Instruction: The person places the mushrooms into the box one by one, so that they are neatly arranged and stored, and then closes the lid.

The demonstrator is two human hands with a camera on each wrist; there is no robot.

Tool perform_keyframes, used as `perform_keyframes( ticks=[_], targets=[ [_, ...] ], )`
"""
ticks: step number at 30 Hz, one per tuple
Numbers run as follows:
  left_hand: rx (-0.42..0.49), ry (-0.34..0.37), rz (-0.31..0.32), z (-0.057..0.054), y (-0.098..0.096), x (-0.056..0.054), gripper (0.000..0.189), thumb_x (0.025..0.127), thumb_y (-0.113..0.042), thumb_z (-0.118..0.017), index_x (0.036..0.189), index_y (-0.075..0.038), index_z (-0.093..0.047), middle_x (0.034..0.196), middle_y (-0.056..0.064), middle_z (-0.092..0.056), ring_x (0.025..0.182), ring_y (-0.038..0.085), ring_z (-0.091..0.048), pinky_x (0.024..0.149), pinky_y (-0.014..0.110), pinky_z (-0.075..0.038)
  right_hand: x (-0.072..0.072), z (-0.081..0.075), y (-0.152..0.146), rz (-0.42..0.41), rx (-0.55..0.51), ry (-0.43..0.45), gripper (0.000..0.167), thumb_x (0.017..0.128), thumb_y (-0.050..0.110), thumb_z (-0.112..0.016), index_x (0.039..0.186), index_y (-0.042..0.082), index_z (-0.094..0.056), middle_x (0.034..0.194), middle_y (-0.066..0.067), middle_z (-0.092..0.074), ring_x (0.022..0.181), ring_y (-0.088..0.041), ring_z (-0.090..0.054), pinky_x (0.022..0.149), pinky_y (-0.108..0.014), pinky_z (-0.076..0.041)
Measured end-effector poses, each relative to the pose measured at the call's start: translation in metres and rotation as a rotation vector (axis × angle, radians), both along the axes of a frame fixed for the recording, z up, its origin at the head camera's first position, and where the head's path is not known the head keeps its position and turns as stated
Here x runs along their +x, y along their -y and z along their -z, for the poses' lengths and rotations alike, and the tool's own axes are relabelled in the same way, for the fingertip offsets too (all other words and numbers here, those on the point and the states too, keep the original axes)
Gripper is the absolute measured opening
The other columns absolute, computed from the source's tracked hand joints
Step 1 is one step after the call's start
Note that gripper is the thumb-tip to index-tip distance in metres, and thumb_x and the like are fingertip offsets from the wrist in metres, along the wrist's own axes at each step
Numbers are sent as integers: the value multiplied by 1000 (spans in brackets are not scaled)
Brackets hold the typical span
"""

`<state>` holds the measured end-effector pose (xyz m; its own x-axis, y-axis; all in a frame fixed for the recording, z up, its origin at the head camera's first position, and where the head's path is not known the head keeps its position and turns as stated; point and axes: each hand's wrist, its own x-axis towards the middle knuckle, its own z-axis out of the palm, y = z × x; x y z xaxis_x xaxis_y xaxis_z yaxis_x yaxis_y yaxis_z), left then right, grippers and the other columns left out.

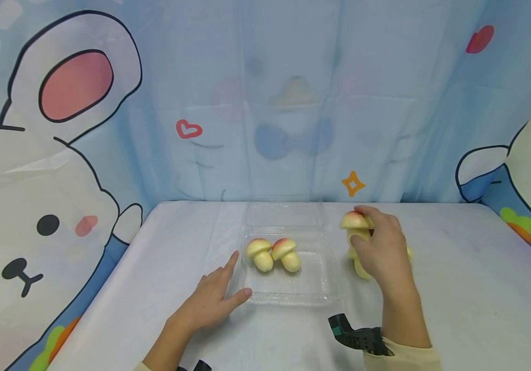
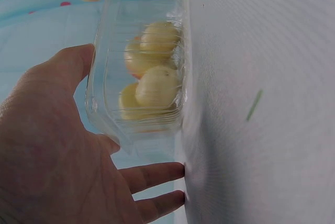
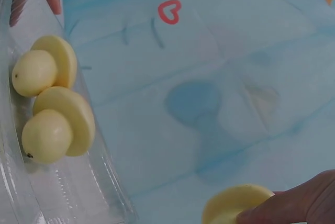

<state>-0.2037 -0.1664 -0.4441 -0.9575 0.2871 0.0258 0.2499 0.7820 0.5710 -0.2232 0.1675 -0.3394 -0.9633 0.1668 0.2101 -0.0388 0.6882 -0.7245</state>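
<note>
Two yellow toy mushrooms [image 1: 261, 255] with reddish caps lie side by side in the left part of a clear plastic container [image 1: 314, 278]. Its lid [image 1: 284, 214] is folded back behind it. My left hand [image 1: 214, 296] rests at the container's left side, fingers spread and fairly straight, with fingertips [image 2: 81, 59] against the plastic wall. To the right of the container, my right hand [image 1: 383, 247] pinches another toy mushroom [image 1: 356, 221] between thumb and fingers; the right wrist view shows part of this mushroom [image 3: 233, 203] at the bottom edge.
Beneath my right hand lies another toy mushroom [image 1: 361, 267], partly hidden, and a yellow bit [image 1: 410, 252] shows right of the wrist. A white cloth covers the table [image 1: 469, 288]. Behind it hangs a blue cartoon curtain [image 1: 381, 103].
</note>
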Motion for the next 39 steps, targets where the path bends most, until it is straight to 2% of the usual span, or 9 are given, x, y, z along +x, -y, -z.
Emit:
perform_keyframes(
  ticks=[8,21,28,39],
  targets=[
    [-3,-5,2,0,0,0,85,101,-60,-52,168,-20,-16,163,18,-40,151,42,-36,119,73,-21,-1,2,10,-68,10,-17,58,93,3,-58,150,8,-52,148,-31,-42,128,-48,-47,99,-63,-43],
    [5,-9,6,-1,0,0,87,100,-63,-51,168,-20,-16,162,18,-42,151,41,-37,118,73,-21,-6,12,26,-161,69,4,56,95,1,-60,149,9,-52,150,-28,-41,133,-49,-48,106,-63,-43],
    [2,-14,4,0,0,1,87,100,-63,-51,168,-20,-17,162,18,-42,151,41,-37,118,73,-21,-12,20,32,-180,83,18,57,94,0,-60,149,11,-53,149,-27,-43,128,-46,-53,98,-58,-47],
    [7,-4,2,-2,0,2,85,101,-60,-53,168,-20,-17,163,18,-41,151,41,-37,119,73,-21,-17,31,42,-165,90,41,58,94,-1,-61,149,13,-53,149,-26,-43,130,-48,-54,100,-61,-48]
  ],
)
